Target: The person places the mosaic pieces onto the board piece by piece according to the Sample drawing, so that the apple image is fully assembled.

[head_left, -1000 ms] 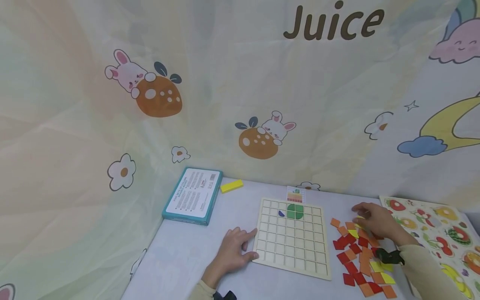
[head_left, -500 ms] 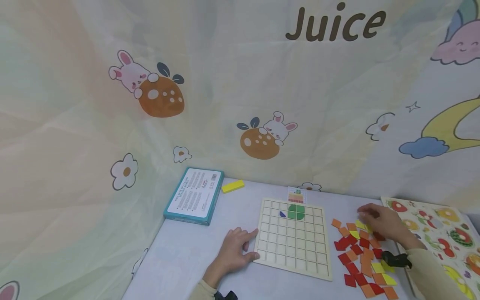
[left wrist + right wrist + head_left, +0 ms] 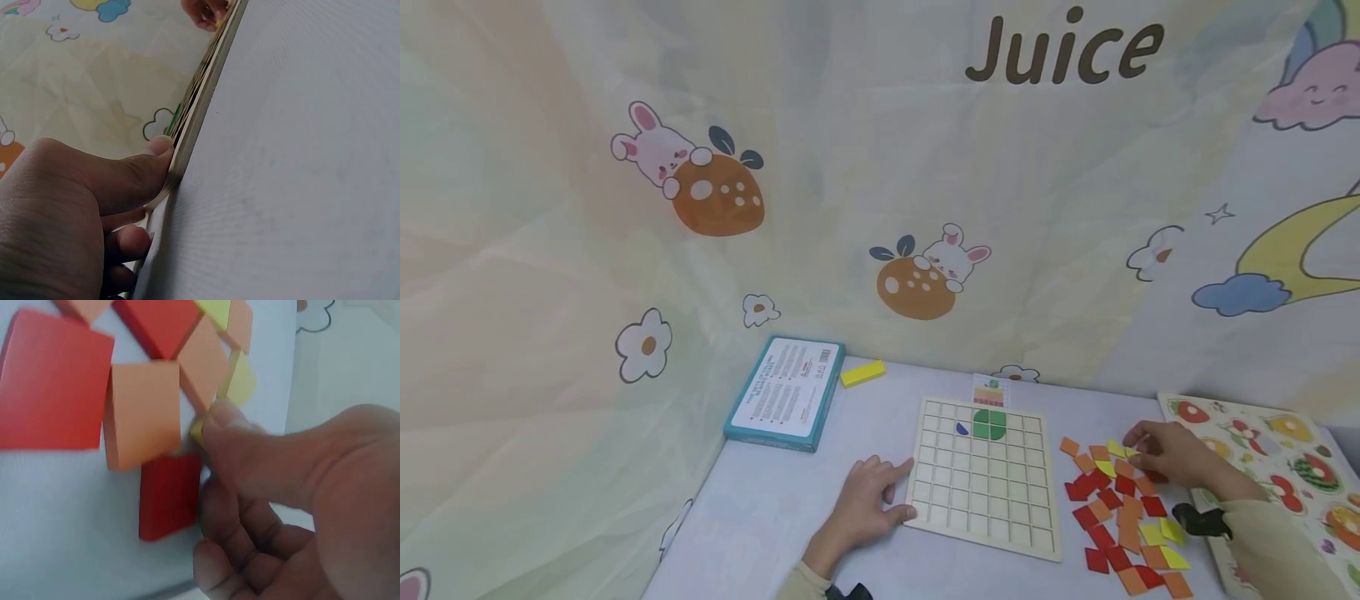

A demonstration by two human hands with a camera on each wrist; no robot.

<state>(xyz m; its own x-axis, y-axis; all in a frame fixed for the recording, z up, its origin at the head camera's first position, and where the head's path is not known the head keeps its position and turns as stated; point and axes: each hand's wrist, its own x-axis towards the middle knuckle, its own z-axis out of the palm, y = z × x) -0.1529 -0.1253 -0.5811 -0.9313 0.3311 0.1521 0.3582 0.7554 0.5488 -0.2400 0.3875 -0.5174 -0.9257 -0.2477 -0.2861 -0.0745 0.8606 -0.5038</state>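
Observation:
A pale wooden grid board (image 3: pixel 977 483) lies on the table. Green quarter-round tiles (image 3: pixel 989 425) form a rounded shape near its top, beside a small blue half-round piece (image 3: pixel 962 428). My left hand (image 3: pixel 871 496) rests against the board's left side, index finger and thumb extended along the edge; the left wrist view shows the thumb (image 3: pixel 140 175) on it. To the right, my right hand (image 3: pixel 1172 452) pinches a yellow tile (image 3: pixel 198 431), mostly hidden by the thumb, at the far end of loose tiles. A red tile (image 3: pixel 170 497) and an orange tile (image 3: pixel 144 412) lie close by.
Several red, orange and yellow tiles (image 3: pixel 1129 533) spread right of the board. A small pattern card (image 3: pixel 991 390) lies behind it. A teal box (image 3: pixel 786 392) and a yellow block (image 3: pixel 863 373) stand back left. A fruit-printed board (image 3: pixel 1277 467) borders the right side.
My right hand has shifted slightly right and toward me among the yellow tiles, uncovering some of them. The left hand and grid board stay in place.

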